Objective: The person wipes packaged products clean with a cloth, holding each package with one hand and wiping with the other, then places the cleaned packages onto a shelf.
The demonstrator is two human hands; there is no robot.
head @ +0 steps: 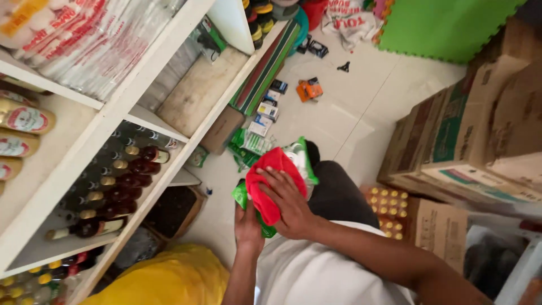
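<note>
A green and white packet [302, 161] is held out over the floor [339, 113], above the lap. The left hand [248, 226] grips its lower end as support, while the right hand [291, 206] presses a red cloth [271, 181] flat against its face, beside the bottle shelf [113, 186].

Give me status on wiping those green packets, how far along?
Done: dark bottles lie in rows on the white shelf. In hand: left hand holds a green packet while right hand presses a red cloth on it. Left: more green packets and small boxes lie on the floor.
</note>
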